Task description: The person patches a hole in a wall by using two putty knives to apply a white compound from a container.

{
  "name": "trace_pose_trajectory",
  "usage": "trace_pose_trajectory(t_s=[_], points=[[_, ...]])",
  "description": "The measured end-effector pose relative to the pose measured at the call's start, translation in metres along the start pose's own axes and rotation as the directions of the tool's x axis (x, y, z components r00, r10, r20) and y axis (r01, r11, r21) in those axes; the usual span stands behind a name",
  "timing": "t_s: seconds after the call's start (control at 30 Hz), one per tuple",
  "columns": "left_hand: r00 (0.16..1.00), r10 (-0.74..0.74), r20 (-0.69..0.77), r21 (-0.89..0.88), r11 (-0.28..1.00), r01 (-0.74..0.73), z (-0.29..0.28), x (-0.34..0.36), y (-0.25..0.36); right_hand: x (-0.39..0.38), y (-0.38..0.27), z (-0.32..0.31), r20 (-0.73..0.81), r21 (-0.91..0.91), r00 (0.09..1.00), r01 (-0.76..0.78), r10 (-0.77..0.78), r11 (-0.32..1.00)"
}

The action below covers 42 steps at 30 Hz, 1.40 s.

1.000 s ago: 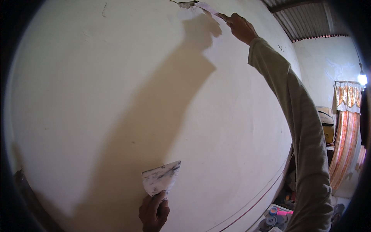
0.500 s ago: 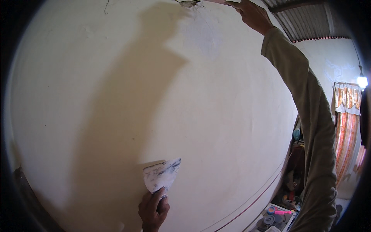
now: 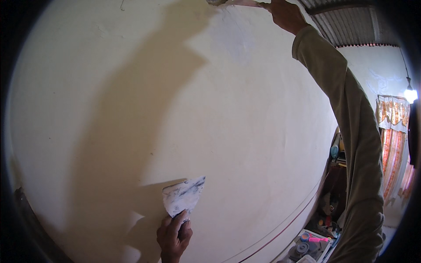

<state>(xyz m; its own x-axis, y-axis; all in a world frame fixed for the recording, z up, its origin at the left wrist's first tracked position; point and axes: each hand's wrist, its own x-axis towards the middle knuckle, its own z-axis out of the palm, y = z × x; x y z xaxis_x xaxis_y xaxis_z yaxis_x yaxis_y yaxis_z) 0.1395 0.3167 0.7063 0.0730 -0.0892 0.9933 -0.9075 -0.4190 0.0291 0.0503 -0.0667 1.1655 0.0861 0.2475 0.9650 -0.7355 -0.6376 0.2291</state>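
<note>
In the head view, the upper edge cuts off the hole point(image 3: 215, 2) in the wall point(image 3: 254, 122) and part of the flat blade point(image 3: 244, 3) beside it; whether they touch is hard to tell. The right hand point(image 3: 287, 16) has its grip closed around that blade's handle, mostly hidden by fingers. The left hand's point(image 3: 174, 236) grip pinches a smeared putty knife point(image 3: 183, 196), low before the wall. Since one second ago, the arm's shadow point(image 3: 127, 109) has shifted left, baring a pale patch point(image 3: 232, 39).
</note>
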Motion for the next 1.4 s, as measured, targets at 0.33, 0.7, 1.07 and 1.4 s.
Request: trace_pose_trajectory(t_s=[0.33,0.7,1.07,1.4], points=[[0.999,0.04,0.027,0.032,0.999,-0.041,0.002,0.004,-0.002,-0.015,0.023,0.041,-0.114,0.235,0.991,-0.041,0.07,0.971],[0.999,0.034,0.019,0.081,0.996,-0.035,-0.002,0.002,-0.002,0.009,-0.008,0.003,0.058,0.453,0.964,-0.258,0.26,0.854],[0.998,0.066,0.011,0.047,0.997,-0.067,-0.004,0.012,0.002,0.009,0.005,0.043,-0.103,0.262,0.99,-0.065,0.094,0.963],[0.998,0.062,-0.002,0.039,0.997,-0.062,0.0,0.005,0.003,0.01,0.024,0.008,0.098,-0.016,0.994,-0.044,0.045,0.999]])
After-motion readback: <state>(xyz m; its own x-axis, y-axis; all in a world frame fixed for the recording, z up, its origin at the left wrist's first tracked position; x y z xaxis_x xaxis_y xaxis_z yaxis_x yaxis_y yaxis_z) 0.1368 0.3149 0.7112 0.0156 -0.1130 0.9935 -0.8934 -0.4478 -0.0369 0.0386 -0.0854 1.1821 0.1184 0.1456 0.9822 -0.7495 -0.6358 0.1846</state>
